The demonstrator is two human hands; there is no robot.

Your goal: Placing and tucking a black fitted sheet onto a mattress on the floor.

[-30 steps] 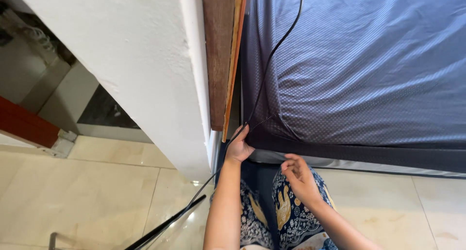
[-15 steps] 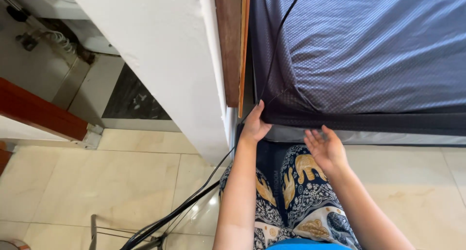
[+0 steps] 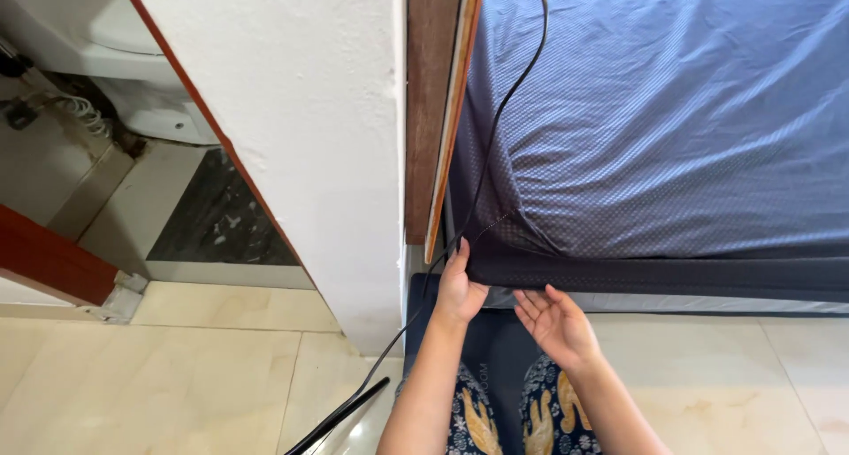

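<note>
Both hands sit slightly lower in the view than half a second ago, with the wall corner and the bed corner filling more of the picture and the right palm now turned up rather than spread toward the mattress. At the foot corner of a bed, the left hand [image 3: 460, 289] presses flat, fingers extended and not clenched, against the dark band [image 3: 672, 276] running along the mattress edge, right where the blue dotted sheet [image 3: 654, 128] folds over the corner. The right hand [image 3: 555, 322] hovers just beside it, open and empty, palm up, fingertips near the same band but apart from it. A black cable [image 3: 504, 110] trails down across the sheet, passes close by the left hand and continues to the tiled floor [image 3: 177, 384]; whether the fingers touch it cannot be told. The band's long axis runs left to right across the view, directly ahead of both hands, and the left hand is the nearer, already in contact at the corner. A white wall [image 3: 301, 137] and a wooden board [image 3: 433, 110] stand immediately to the left of the bed.
</note>
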